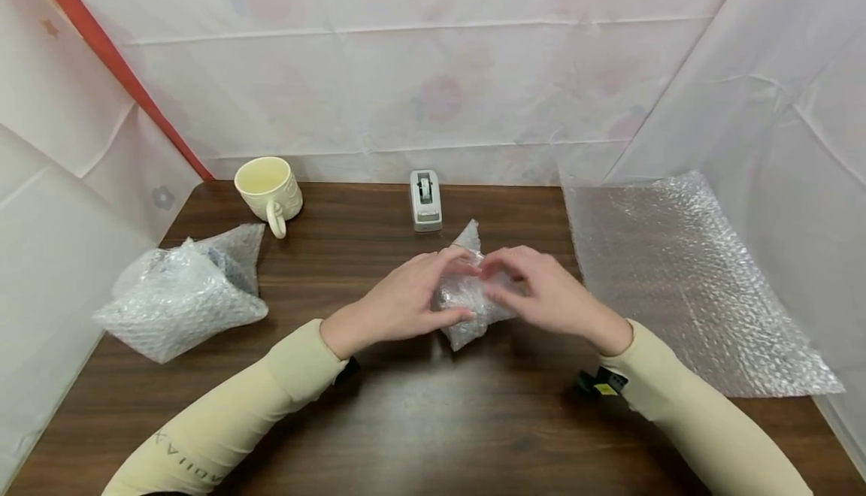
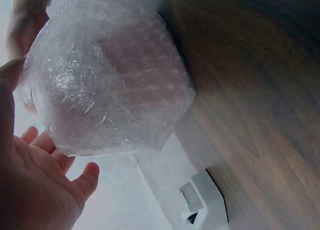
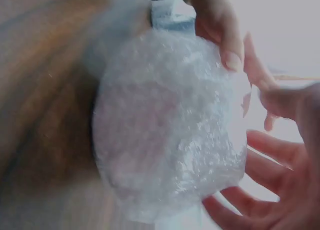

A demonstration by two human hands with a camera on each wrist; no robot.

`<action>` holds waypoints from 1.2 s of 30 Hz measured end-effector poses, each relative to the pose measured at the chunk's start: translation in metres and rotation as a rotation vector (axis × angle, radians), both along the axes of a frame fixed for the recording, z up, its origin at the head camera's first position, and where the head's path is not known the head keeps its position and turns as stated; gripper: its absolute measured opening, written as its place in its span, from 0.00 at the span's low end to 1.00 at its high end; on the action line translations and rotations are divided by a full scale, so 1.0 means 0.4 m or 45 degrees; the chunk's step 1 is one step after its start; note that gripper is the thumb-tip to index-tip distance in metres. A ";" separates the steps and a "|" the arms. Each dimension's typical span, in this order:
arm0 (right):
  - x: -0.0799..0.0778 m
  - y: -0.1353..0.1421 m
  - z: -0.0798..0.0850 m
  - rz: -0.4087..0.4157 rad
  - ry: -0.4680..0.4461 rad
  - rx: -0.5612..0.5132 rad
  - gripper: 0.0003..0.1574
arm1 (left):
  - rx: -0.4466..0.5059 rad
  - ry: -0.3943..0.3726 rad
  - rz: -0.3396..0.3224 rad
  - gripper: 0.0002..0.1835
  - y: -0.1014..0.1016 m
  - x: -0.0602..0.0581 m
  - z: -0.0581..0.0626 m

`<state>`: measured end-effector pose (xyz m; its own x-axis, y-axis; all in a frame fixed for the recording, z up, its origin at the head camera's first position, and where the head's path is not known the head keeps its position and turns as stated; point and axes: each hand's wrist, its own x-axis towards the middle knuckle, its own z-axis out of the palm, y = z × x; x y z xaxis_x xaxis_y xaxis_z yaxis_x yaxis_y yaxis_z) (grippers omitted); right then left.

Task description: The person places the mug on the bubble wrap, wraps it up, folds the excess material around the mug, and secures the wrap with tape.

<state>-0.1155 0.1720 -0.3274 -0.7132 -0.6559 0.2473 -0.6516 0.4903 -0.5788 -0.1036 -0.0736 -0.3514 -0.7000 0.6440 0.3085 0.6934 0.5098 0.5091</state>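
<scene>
A bundle in bubble wrap (image 1: pixel 467 293) stands on the table between both hands, and something pinkish shows through its layers in the left wrist view. My left hand (image 1: pixel 406 297) holds it from the left, fingers curved over its far side and thumb on the near side. From the right, my right hand (image 1: pixel 541 293) grips the top, with bent fingers and thumb at the wrap. In the right wrist view the fingers of that hand (image 3: pixel 270 175) lie along the edge of the wrapped bundle (image 3: pixel 170 130). What is inside is blurred by the wrap.
A white tape dispenser (image 1: pixel 426 201) stands behind the bundle. At the back left is a pale yellow mug (image 1: pixel 269 192). Another bubble-wrapped bundle (image 1: pixel 183 297) lies at the left edge. A flat bubble wrap sheet (image 1: pixel 683 285) covers the table's right side. White curtains (image 1: pixel 433 68) enclose the table.
</scene>
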 end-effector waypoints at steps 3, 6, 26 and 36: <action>-0.023 -0.007 0.022 -0.039 -0.011 -0.107 0.13 | -0.011 -0.001 -0.030 0.33 0.004 -0.003 0.000; -0.050 -0.023 0.039 -0.002 -0.094 -0.154 0.15 | -0.016 0.002 -0.045 0.32 0.004 -0.005 0.001; -0.119 -0.029 0.023 0.174 -0.799 -0.662 0.03 | 0.066 -0.071 -0.071 0.46 -0.008 0.003 -0.013; -0.109 -0.003 0.019 0.028 -0.688 -1.023 0.08 | 0.035 0.140 -0.107 0.23 -0.008 0.005 -0.027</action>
<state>-0.1592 0.1709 -0.3196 -0.8519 -0.4488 0.2699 -0.2033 -0.1914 -0.9602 -0.1017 -0.0766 -0.3622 -0.6047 0.6893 0.3989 0.7856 0.4342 0.4407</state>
